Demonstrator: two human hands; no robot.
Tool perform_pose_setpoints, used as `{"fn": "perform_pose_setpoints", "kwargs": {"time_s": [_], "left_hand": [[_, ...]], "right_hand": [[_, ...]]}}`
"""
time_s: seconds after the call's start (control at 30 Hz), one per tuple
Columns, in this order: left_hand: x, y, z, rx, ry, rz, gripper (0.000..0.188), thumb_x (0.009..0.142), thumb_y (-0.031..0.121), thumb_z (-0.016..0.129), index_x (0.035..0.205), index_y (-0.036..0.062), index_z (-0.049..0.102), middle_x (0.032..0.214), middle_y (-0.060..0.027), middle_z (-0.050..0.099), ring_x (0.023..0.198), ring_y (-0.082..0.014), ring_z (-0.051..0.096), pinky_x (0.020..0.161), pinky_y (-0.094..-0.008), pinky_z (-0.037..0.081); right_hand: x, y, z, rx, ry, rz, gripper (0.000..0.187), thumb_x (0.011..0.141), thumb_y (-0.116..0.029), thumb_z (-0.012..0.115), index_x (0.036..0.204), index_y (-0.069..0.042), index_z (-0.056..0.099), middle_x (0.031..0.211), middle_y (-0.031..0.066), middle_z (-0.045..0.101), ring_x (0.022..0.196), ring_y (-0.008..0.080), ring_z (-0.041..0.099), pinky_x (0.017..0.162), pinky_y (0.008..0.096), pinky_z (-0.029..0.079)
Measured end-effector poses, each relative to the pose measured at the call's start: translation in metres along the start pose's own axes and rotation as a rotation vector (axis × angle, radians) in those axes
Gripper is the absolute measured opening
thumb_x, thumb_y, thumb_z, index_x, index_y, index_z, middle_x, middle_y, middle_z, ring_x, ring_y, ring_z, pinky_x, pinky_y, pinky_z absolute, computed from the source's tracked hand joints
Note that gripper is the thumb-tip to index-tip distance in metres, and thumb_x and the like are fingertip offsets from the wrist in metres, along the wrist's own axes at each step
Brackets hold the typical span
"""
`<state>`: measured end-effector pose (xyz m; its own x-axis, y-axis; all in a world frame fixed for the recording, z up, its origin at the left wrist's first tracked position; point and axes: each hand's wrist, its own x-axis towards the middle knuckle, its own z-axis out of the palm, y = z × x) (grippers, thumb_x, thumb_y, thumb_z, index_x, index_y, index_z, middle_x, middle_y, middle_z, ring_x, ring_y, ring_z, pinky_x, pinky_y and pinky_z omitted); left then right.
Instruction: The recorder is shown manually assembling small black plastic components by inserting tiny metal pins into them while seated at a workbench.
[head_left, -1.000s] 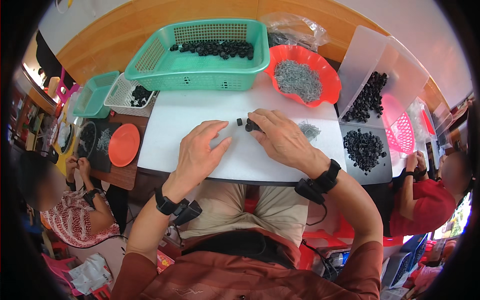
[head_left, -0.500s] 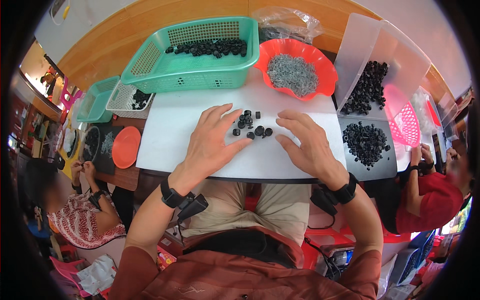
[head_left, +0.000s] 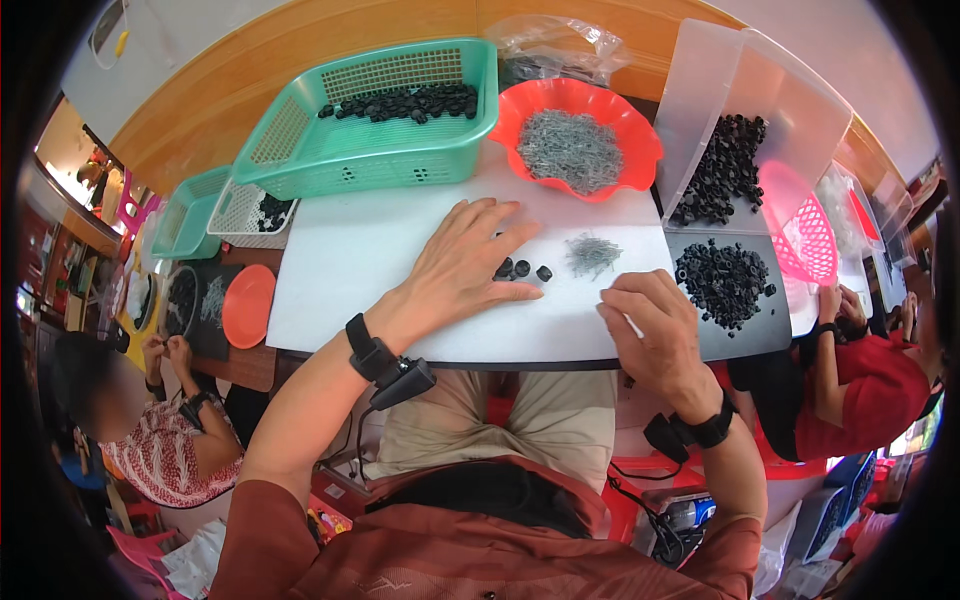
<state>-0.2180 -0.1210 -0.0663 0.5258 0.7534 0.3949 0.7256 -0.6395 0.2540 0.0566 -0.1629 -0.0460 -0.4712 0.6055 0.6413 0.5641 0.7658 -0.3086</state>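
Observation:
My left hand (head_left: 455,262) rests low over the white sheet (head_left: 335,285), its fingers spread and partly covering a small group of round black plastic parts (head_left: 522,268). A few parts show between its thumb and forefinger; the rest are hidden. Right of them lies a small heap of thin metal pins (head_left: 592,255). My right hand (head_left: 655,325) is beside that heap, near the sheet's right side, with its fingers curled together. What it holds, if anything, is hidden.
Along the back stand a green basket (head_left: 370,178) of black parts and a red scalloped bowl (head_left: 645,160) of pins. To the right, more black parts (head_left: 725,285) lie by a clear plastic bin (head_left: 800,90). People sit working at both sides.
A heap of pins now lies on the sheet. My left hand has moved over the black parts, covering more of them. My right hand has drawn nearer and right, its fingers now curled.

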Motion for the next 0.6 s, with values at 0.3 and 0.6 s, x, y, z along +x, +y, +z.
{"fn": "perform_pose_setpoints", "kwargs": {"time_s": [0.3, 0.6], "left_hand": [[0.01, 0.006, 0.015, -0.08, 0.017, 0.002, 0.034, 0.086, 0.034, 0.078, 0.111, 0.0116, 0.077, 0.132, -0.0151, 0.064, 0.127, -0.0358, 0.054, 0.108, -0.0459, 0.043], [0.009, 0.011, 0.003, -0.082, 0.022, -0.003, 0.021, 0.086, 0.018, 0.072, 0.102, 0.0051, 0.074, 0.123, -0.0144, 0.069, 0.122, -0.0337, 0.059, 0.105, -0.0435, 0.047]], "right_hand": [[-0.038, 0.018, -0.019, 0.044, 0.016, 0.194, 0.019, 0.081, 0.002, 0.076, 0.098, -0.002, 0.07, 0.094, 0.0113, 0.07, 0.077, 0.029, 0.069, 0.066, 0.0366, 0.055], [-0.045, 0.023, -0.042, 0.103, 0.099, 0.242, 0.02, 0.082, 0.005, 0.075, 0.099, -0.003, 0.07, 0.096, 0.0114, 0.07, 0.076, 0.0265, 0.07, 0.065, 0.0333, 0.056]]}}
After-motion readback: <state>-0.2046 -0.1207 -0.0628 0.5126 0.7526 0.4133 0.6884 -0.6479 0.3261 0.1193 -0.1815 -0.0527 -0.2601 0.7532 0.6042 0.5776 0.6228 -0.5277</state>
